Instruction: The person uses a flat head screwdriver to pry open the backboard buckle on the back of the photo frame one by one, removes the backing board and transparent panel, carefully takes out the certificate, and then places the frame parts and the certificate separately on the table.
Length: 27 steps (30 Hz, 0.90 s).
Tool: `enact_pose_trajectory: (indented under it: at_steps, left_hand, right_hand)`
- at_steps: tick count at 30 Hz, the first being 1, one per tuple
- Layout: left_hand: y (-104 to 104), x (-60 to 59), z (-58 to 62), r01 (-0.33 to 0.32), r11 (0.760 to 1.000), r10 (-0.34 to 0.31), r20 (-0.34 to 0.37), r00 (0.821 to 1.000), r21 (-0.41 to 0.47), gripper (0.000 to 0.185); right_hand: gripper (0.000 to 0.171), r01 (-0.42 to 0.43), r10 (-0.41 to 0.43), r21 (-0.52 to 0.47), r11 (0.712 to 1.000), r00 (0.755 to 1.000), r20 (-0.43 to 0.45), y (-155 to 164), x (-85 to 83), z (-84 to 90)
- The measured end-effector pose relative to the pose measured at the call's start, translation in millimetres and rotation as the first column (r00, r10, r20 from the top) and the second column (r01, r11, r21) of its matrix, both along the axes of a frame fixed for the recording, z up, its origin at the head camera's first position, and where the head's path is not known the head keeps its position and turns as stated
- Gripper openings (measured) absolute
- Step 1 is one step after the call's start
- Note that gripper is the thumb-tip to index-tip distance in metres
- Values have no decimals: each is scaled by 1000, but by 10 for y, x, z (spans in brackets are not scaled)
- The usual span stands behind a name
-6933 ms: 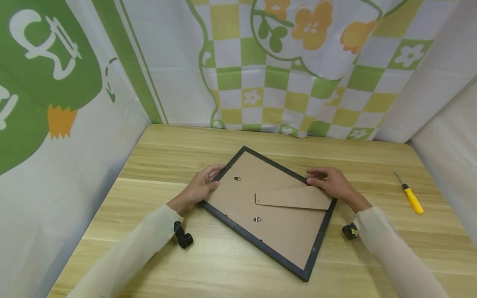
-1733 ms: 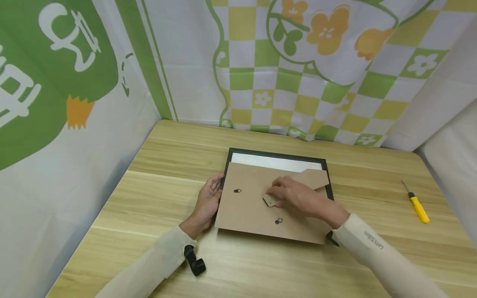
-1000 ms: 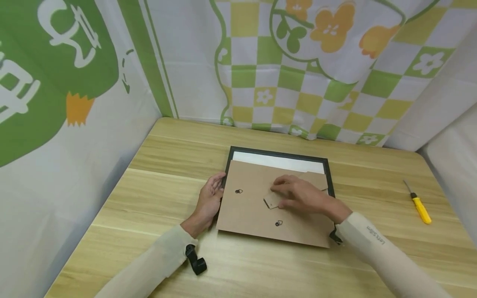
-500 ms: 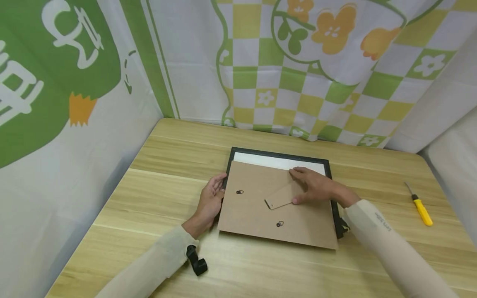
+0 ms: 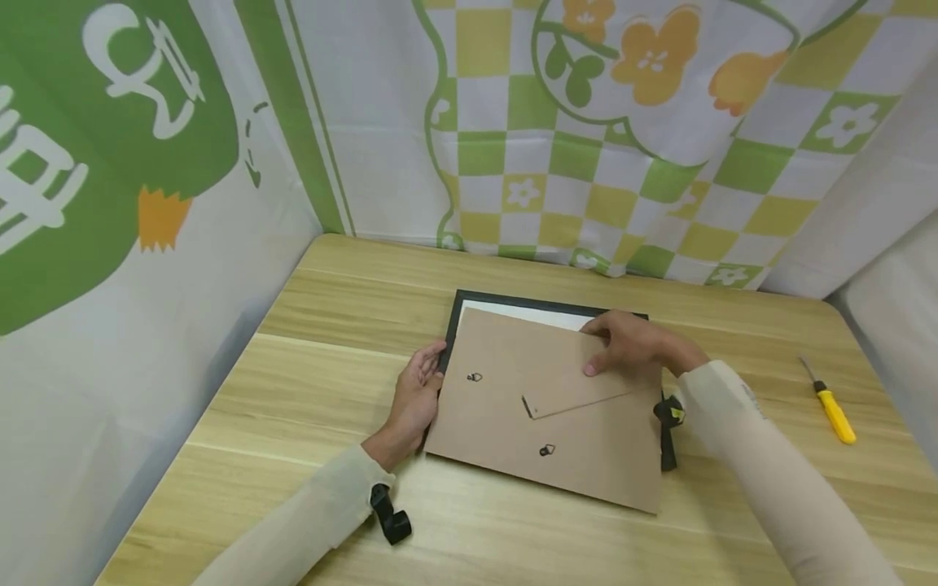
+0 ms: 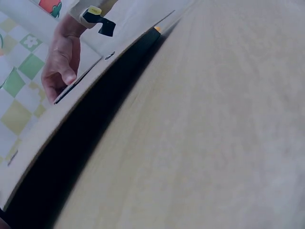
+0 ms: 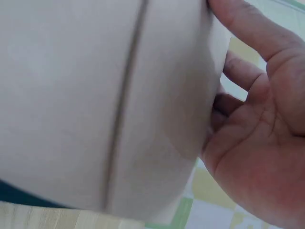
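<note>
A black picture frame (image 5: 452, 325) lies back-up on the wooden table (image 5: 322, 382). A brown backing board (image 5: 506, 415) with a folded stand flap (image 5: 579, 392) sits askew on it, and a strip of white sheet (image 5: 513, 313) shows at the far edge. My right hand (image 5: 632, 342) grips the board's far right corner. In the right wrist view its thumb lies on top of the board (image 7: 71, 95) and the fingers (image 7: 238, 76) curl beneath. My left hand (image 5: 419, 389) rests with straight fingers against the frame's left side. The left wrist view shows the board (image 6: 28, 138) raised above the dark frame (image 6: 95, 109).
A yellow-handled screwdriver (image 5: 831, 407) lies on the table at the far right. Patterned green, yellow and white cloth walls (image 5: 586, 146) close in the table at the back and both sides. Bare wood shows in front of the frame.
My right hand left the stand flap and took hold of the board's far right corner. The board slid away from me and now covers more of the white sheet. The left hand stayed.
</note>
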<state>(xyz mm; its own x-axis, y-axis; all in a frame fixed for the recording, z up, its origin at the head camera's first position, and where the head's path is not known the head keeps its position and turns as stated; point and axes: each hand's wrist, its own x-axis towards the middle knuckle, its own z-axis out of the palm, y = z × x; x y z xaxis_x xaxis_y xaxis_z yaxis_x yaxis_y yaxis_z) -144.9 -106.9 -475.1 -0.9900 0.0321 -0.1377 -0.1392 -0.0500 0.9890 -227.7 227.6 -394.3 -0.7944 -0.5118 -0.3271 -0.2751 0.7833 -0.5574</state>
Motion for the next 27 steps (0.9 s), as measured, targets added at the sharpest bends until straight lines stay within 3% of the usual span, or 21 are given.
enact_pose_trajectory:
  at_steps: [4,8,12,15,19,27]
  left_hand:
    - [14,-11,-2,-6,1000,6,-6,1000,-4,48]
    - [30,-16,-10,-3,1000,3,-6,1000,-5,48]
    - [49,-14,-14,-3,1000,2,-13,1000,-5,48]
    - [61,-20,-17,-9,1000,9,-26,1000,5,48]
    - [62,-32,-24,-9,1000,9,-29,1000,-1,50]
    - [47,-36,-28,13,998,-15,-20,1000,-68,64]
  right_hand:
    - [36,45,-39,-60,997,994,104,112,17,38]
    - [30,94,-66,-129,987,976,207,264,112,49]
    - [30,172,-111,-215,961,957,267,490,303,58]
    - [26,257,-174,-278,925,941,291,710,475,96]
    - [10,374,-232,-392,840,902,364,1072,696,154]
    - [32,532,-291,-605,592,842,455,1867,1066,12]
